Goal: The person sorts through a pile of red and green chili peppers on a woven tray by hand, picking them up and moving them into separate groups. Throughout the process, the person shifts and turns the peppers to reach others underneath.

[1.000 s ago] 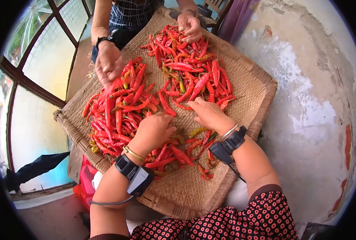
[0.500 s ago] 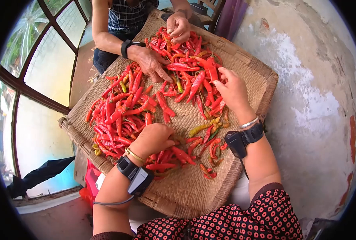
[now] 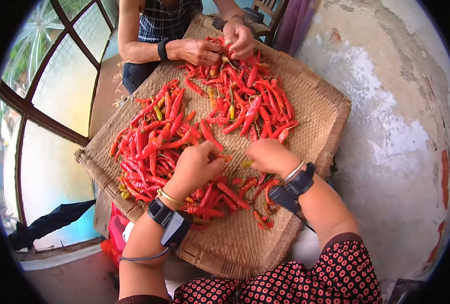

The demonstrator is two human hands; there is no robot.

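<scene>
My left hand (image 3: pixel 197 166) is closed in a pinch above the near left heap of red chili peppers (image 3: pixel 154 147), and the orange end of a chili pepper (image 3: pixel 226 158) sticks out at its fingertips. Facing it, my right hand (image 3: pixel 273 156) has its fingers curled down and pressed together. A yellowish chili pepper (image 3: pixel 246 163) shows right at those fingertips, the rest of it hidden under the hand. Beneath both hands lies a woven tray (image 3: pixel 230 251) with a small group of red chilies (image 3: pixel 260 218) toward its near right.
Across the tray, another person's two hands (image 3: pixel 205 52) (image 3: pixel 238 38) handle chilies over the far heap (image 3: pixel 255 91). Windows (image 3: pixel 53 116) stand on the left, a rough plaster wall (image 3: pixel 387 126) on the right. A black umbrella-like bundle (image 3: pixel 50 220) lies at lower left.
My right hand has moved down and left from the far heap to the tray's middle. My left hand has risen slightly. The other person's hands have drawn together at the far end.
</scene>
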